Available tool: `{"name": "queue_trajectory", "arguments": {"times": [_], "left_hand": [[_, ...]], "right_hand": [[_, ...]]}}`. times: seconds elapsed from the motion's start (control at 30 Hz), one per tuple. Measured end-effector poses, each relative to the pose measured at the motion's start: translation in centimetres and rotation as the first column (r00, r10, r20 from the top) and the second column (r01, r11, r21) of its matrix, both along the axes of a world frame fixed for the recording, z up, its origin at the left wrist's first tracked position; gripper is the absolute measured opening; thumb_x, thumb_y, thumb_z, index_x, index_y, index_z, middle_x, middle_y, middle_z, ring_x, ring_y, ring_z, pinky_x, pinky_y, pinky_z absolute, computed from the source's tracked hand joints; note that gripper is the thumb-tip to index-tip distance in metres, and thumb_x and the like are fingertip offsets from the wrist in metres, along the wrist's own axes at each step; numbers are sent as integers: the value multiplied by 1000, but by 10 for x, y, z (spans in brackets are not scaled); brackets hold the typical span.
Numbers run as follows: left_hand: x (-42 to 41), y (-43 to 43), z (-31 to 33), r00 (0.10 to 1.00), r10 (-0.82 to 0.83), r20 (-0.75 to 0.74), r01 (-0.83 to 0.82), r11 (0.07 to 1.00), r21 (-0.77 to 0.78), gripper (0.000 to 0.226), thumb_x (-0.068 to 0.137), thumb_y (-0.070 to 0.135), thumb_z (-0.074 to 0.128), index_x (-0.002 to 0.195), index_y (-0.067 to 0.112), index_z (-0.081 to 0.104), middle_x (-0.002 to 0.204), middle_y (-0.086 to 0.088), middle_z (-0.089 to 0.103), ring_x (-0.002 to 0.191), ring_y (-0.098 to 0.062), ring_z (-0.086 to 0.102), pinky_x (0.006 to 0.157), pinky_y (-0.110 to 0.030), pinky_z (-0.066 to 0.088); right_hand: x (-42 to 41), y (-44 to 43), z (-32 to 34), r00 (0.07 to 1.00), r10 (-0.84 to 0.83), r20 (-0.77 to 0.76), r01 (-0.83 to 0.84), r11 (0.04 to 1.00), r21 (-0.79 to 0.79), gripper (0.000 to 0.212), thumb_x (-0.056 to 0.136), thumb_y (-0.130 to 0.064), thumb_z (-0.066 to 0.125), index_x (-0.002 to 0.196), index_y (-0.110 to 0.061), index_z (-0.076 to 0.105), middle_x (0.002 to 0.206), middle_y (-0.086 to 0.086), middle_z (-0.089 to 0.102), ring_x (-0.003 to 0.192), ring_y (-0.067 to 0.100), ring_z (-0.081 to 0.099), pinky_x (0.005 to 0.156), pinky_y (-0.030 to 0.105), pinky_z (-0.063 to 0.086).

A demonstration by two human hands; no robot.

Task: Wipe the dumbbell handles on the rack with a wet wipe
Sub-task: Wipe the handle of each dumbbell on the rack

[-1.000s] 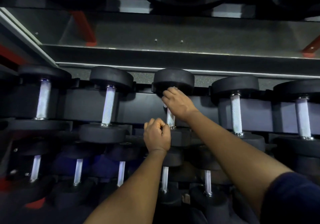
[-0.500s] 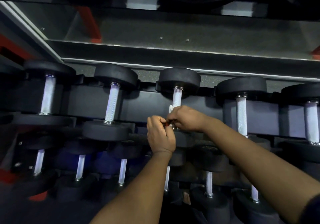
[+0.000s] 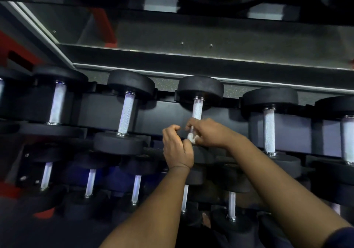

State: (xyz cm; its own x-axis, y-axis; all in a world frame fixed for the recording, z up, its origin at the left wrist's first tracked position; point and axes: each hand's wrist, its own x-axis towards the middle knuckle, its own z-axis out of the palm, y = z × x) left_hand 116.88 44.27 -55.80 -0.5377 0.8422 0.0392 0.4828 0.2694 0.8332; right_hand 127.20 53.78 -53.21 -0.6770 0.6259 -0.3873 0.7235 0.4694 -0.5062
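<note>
Pinched wipe [image 3: 192,138] in right hand [image 3: 209,133] at near end of middle handle [image 3: 197,110] on upper rack [image 3: 166,111]. Curled left hand [image 3: 177,148] just beside wipe; could not tell whether gripping it.

Middle handle [image 3: 197,111] is lying in the rack's [image 3: 107,111] upper row. At its near end, the wipe [image 3: 192,137] is sitting between the left hand [image 3: 177,150] and the right hand [image 3: 208,134]; the lower row [image 3: 90,182] is lying nearer.
</note>
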Motion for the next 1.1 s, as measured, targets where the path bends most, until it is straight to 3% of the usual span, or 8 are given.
{"name": "queue_trajectory", "arguments": {"times": [0.2,0.47,0.67,0.73,0.8,0.93,1.03,1.1], "left_hand": [[3,1,-3,997,-22,-73,11,988,-151,44,65,40,23,86,14,52,96,-7,54,93,-29,47,70,-37,39],[0,1,-3,996,-57,-65,46,985,-166,35,67,41,23,82,19,44,94,-4,51,92,-20,44,67,-30,30],[0,1,-4,995,-66,-75,52,985,-164,35,67,41,21,80,19,46,91,-4,54,92,-23,45,67,-30,32],[-1,2,-4,992,-71,-100,54,985,-165,38,69,40,21,77,17,49,88,-7,56,90,-27,46,66,-31,32],[-2,2,-5,988,-81,-135,58,985,-165,44,70,39,20,75,11,54,86,-10,57,88,-30,47,64,-31,30],[-2,2,-6,982,-89,-169,60,983,-173,46,71,39,19,72,8,54,82,-11,57,85,-30,46,61,-32,27],[0,2,-4,980,-101,-169,69,980,-185,47,70,40,18,72,10,53,83,-10,57,87,-29,46,61,-32,29],[0,1,-3,980,-107,-165,75,980,-186,47,70,41,17,73,10,53,84,-9,57,87,-28,45,62,-31,29]], "right_hand": [[30,-8,-38,858,-514,18,505,834,-222,24,77,-16,73,89,-25,54,84,-5,63,78,12,58,66,24,41],[-6,1,-36,698,-715,-37,426,457,-781,17,83,7,61,83,-9,63,77,8,66,67,14,59,54,20,47],[-8,-3,-38,646,-764,10,551,457,-698,23,83,10,56,74,-11,59,66,6,60,47,7,53,42,17,39],[-5,-2,-43,577,-816,34,626,415,-660,26,81,12,51,69,-10,57,69,13,59,56,17,54,52,23,43],[0,-1,-45,467,-883,37,660,321,-679,26,77,13,55,64,-9,54,71,17,56,64,21,54,63,31,43],[-4,11,-32,90,-995,-32,434,68,-898,13,83,10,58,77,-1,55,72,14,56,53,16,60,46,24,51],[-21,24,-22,-239,-946,-218,454,90,-887,18,83,7,63,86,-8,53,79,8,59,66,13,58,60,23,50],[-32,24,-20,-333,-879,-340,534,121,-837,21,82,3,67,84,-14,54,78,4,60,64,8,57,61,20,48]]}}
